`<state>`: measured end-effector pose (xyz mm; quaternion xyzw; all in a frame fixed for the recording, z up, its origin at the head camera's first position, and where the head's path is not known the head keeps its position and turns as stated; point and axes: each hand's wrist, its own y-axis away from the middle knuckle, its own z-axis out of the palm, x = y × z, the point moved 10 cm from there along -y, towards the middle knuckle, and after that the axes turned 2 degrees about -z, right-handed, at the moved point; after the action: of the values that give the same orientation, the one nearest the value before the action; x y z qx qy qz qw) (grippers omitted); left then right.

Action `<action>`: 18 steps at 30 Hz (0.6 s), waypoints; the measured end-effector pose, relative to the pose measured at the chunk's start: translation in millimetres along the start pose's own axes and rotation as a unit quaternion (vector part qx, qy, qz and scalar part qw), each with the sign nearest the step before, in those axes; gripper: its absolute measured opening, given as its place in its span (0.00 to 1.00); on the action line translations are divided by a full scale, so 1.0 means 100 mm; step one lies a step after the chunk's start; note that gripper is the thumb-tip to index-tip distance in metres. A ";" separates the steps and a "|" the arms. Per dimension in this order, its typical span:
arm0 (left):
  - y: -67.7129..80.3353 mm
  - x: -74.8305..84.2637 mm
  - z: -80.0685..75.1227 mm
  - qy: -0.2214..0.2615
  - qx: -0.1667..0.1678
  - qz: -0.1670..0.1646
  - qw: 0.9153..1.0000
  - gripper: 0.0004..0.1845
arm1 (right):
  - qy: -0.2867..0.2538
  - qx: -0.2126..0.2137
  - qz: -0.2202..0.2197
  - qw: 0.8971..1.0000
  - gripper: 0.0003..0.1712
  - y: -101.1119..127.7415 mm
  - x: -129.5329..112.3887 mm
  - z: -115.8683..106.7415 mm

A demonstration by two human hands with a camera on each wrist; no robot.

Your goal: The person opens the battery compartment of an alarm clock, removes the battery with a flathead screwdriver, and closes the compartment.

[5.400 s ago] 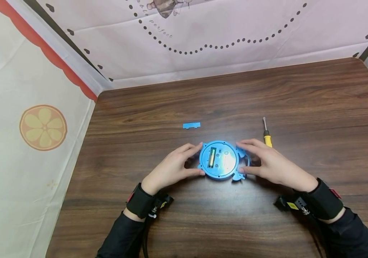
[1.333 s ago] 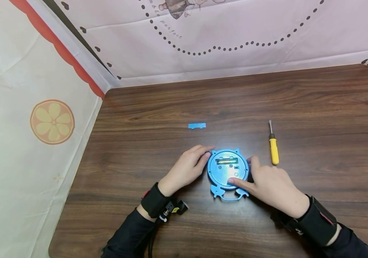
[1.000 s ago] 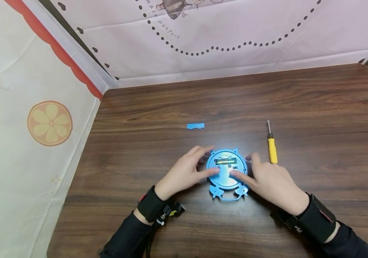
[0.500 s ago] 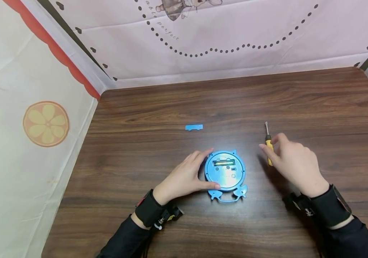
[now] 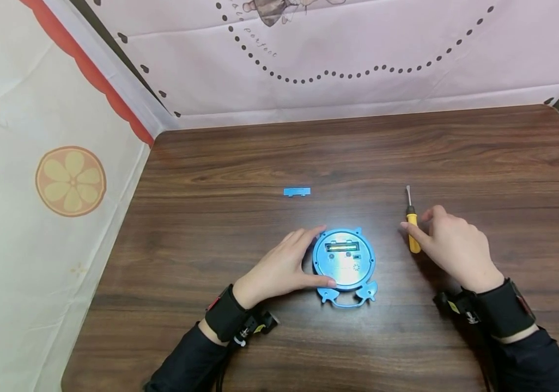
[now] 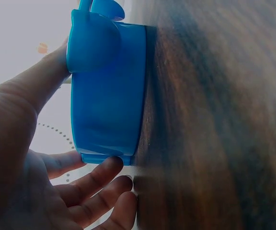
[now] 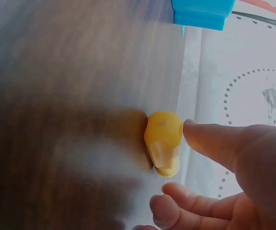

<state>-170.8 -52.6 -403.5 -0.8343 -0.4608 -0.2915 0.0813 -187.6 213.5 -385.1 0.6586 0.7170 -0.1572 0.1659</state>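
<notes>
With the right hand [image 5: 451, 242] only touching the yellow-handled screwdriver [image 5: 412, 228] on the tabletop [image 5: 456, 147], fingers [image 7: 214, 141] loosely curled and not yet pinching, it could have rolled away, while the left hand's [image 5: 279, 267] spread fingers steadied the blue clock [image 5: 344, 262].

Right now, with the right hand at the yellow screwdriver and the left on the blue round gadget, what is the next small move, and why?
Probably close the right hand around the yellow-handled screwdriver and lift it. The thumb touches the handle, but the screwdriver lies on the dark wooden table. The left hand steadies the round blue plastic gadget, its slot uncovered, the small blue cover lying apart.
</notes>
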 end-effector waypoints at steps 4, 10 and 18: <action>0.00 0.01 0.00 0.000 0.001 0.004 1.000 0.56 | -0.007 -0.035 0.010 0.999 0.32 -0.03 0.04 0.07; 0.00 0.01 0.00 -0.001 0.002 0.006 1.000 0.55 | -0.026 -0.064 0.010 0.998 0.25 -0.08 0.05 0.13; 0.01 0.01 0.00 0.006 0.000 0.002 1.000 0.55 | -0.028 -0.066 0.003 0.997 0.22 -0.10 0.05 0.15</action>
<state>-170.3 -52.7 -402.8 -0.8334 -0.4589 -0.2960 0.0849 -197.3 210.7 -400.3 0.6434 0.7190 -0.1273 0.2300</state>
